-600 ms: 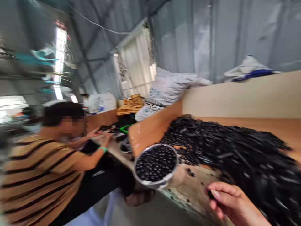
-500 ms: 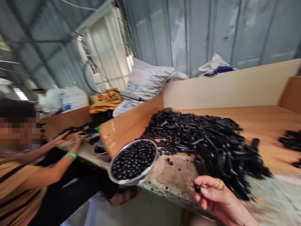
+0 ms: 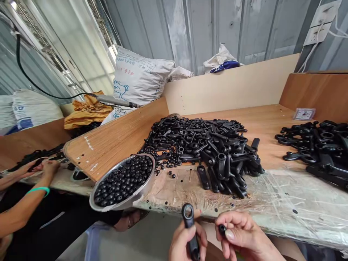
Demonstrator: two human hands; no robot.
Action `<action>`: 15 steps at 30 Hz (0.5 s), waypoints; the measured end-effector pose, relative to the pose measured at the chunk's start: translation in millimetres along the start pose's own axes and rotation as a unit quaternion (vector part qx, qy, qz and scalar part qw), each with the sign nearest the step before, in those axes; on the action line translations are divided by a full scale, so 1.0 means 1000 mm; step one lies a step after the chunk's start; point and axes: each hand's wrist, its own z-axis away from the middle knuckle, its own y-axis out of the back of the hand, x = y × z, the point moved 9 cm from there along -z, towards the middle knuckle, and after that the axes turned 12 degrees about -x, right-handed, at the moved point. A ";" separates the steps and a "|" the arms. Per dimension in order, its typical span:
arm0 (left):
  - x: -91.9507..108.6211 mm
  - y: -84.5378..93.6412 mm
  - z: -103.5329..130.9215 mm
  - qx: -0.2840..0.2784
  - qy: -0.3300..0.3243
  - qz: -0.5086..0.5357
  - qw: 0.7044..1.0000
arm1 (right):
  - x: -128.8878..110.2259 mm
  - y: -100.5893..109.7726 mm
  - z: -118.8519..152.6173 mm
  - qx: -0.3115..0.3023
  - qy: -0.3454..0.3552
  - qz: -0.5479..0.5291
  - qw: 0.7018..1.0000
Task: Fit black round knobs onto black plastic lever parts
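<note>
My left hand (image 3: 187, 241) grips a black plastic handle part (image 3: 189, 226) upright, its ring end up, below the table's front edge. My right hand (image 3: 243, 235) pinches a small black bead (image 3: 222, 228) between thumb and forefinger, just right of the handle. Ahead on the bench lies a big heap of black handle parts (image 3: 206, 145). A metal bowl (image 3: 141, 192) full of black beads (image 3: 122, 180) sits at the front left, overhanging the edge.
A second heap of black parts (image 3: 318, 145) lies at the right, near a small clock (image 3: 304, 114). Wooden partitions (image 3: 116, 134) wall the bench. A co-worker's hands (image 3: 40, 167) work at the left neighbouring bench. Sacks (image 3: 138, 78) stand behind. Plastic film (image 3: 293, 203) covers the front.
The view has swung right and down. My left hand has come into view holding a handle part; my right hand with the bead has moved beside it.
</note>
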 end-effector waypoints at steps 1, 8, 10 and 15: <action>0.001 -0.006 -0.002 -0.002 0.001 0.007 1.000 | 0.000 0.000 0.005 0.007 -0.009 0.006 1.000; 0.007 -0.017 -0.011 0.081 -0.014 0.004 0.997 | 0.006 -0.003 0.027 0.008 -0.011 -0.033 0.999; 0.011 -0.022 -0.013 0.094 -0.020 -0.004 0.995 | 0.014 0.000 0.030 0.016 -0.020 -0.045 0.999; -0.001 -0.016 -0.005 0.116 -0.001 -0.009 0.993 | 0.036 0.012 0.035 0.000 0.017 -0.112 0.994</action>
